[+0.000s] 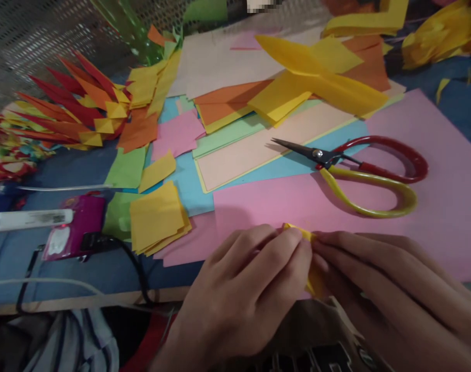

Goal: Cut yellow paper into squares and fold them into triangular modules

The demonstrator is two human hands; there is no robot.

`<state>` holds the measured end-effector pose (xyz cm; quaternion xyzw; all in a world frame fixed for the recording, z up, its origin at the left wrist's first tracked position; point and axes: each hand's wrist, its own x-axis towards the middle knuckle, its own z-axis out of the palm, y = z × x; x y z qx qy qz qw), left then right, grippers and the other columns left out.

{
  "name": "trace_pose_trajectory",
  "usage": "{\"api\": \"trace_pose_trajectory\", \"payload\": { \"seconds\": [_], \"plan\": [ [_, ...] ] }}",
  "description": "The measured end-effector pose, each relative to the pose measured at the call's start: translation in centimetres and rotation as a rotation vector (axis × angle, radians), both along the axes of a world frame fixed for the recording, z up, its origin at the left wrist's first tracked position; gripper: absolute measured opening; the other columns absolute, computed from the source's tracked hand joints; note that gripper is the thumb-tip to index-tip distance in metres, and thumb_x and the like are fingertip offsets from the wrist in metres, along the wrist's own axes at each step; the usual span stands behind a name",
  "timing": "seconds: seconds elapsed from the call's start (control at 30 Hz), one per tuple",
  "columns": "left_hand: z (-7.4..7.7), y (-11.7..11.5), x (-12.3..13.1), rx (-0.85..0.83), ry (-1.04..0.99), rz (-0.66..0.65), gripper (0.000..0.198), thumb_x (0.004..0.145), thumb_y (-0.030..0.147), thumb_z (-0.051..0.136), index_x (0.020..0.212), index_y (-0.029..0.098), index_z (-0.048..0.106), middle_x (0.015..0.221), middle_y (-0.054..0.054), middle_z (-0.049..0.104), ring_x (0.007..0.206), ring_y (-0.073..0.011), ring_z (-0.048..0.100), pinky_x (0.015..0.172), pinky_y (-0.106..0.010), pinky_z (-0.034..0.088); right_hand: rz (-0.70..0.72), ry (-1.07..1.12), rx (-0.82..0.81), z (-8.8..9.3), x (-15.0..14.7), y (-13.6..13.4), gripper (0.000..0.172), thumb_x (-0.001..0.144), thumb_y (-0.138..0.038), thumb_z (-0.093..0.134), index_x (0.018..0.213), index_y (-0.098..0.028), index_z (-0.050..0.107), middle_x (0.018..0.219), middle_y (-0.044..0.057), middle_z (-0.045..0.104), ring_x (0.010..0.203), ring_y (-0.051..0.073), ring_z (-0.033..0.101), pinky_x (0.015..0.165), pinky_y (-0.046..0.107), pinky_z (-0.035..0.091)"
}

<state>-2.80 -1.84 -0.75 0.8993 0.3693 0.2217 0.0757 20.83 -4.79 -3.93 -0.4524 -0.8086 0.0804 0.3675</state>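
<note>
Yellow paper (pixel 315 276) sits pinched between both hands, left hand (pixel 247 289) and right hand (pixel 378 279), over the pink sheet (pixel 433 227) at the counter edge; uneven finger pressure could skew the crease or tear it.

The yellow paper (pixel 315 281) is a small piece, folded and creased rather than flat. Most of it is hidden: a narrow strip shows at the top and a wider bit lower down. It is pinched between the fingertips of the left hand (pixel 243 294) and the right hand (pixel 386 279), over the near edge of a large pink sheet (pixel 433 217).
</note>
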Motion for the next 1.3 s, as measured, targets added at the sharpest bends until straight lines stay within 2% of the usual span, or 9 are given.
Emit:
{"api": "trace_pose_trajectory", "payload": {
  "seconds": [0.17,0.47,0.6,0.93,1.13,1.3],
  "plan": [
    [-0.2,-0.2,-0.4,-0.008,0.017,-0.004,0.034,0.113,0.013,0.058,0.146,0.010,0.067,0.148,-0.005,0.076,0.138,-0.0221,0.064,0.120,-0.036,0.056,-0.027,0.023,-0.016,0.3,-0.5,0.0,0.027,0.093,0.004,0.076,0.114,-0.012,0.081,0.121,0.012,0.082,0.112,0.027,0.078,0.097,0.039,0.066],
    [-0.2,-0.4,-0.5,-0.011,0.046,0.006,0.034,0.114,0.014,0.059,0.146,0.013,0.070,0.149,0.000,0.076,0.137,-0.0225,0.063,0.116,-0.037,0.054,0.058,-0.051,-0.033,-0.2,0.8,0.0,0.034,0.095,0.002,0.076,0.127,-0.008,0.078,0.137,0.012,0.076,0.121,0.025,0.073,0.106,0.038,0.064],
    [-0.1,-0.4,-0.3,-0.033,0.042,0.020,0.034,0.114,0.015,0.059,0.146,0.014,0.070,0.150,0.000,0.076,0.138,-0.0222,0.062,0.117,-0.037,0.053,0.108,-0.098,-0.021,-0.4,1.5,-0.1,0.036,0.097,0.001,0.072,0.132,-0.010,0.078,0.142,0.012,0.075,0.124,0.027,0.073,0.107,0.040,0.063],
    [-0.1,-0.7,0.1,-0.069,0.051,0.069,0.032,0.116,0.019,0.058,0.145,0.016,0.071,0.152,0.001,0.075,0.138,-0.0237,0.061,0.114,-0.039,0.054,0.032,-0.061,-0.054,-0.1,0.6,0.0,0.034,0.100,0.000,0.070,0.130,-0.015,0.078,0.139,0.008,0.076,0.122,0.021,0.073,0.112,0.034,0.060],
    [-0.1,-0.3,0.0,-0.027,0.061,0.052,0.032,0.116,0.017,0.058,0.145,0.016,0.071,0.152,0.002,0.074,0.136,-0.0240,0.062,0.111,-0.038,0.055,0.084,-0.141,-0.025,-0.3,1.2,-0.2,0.033,0.099,-0.006,0.077,0.131,-0.012,0.079,0.138,0.008,0.079,0.126,0.023,0.075,0.123,0.035,0.055],
    [0.0,-0.3,-0.2,0.017,0.081,0.008,0.034,0.116,0.019,0.057,0.148,0.015,0.070,0.154,0.000,0.073,0.136,-0.0235,0.062,0.113,-0.038,0.053,0.017,-0.117,-0.001,0.2,1.0,0.2,0.025,0.100,-0.007,0.075,0.123,-0.014,0.083,0.128,0.008,0.083,0.117,0.023,0.079,0.114,0.034,0.062]
  ]
}}
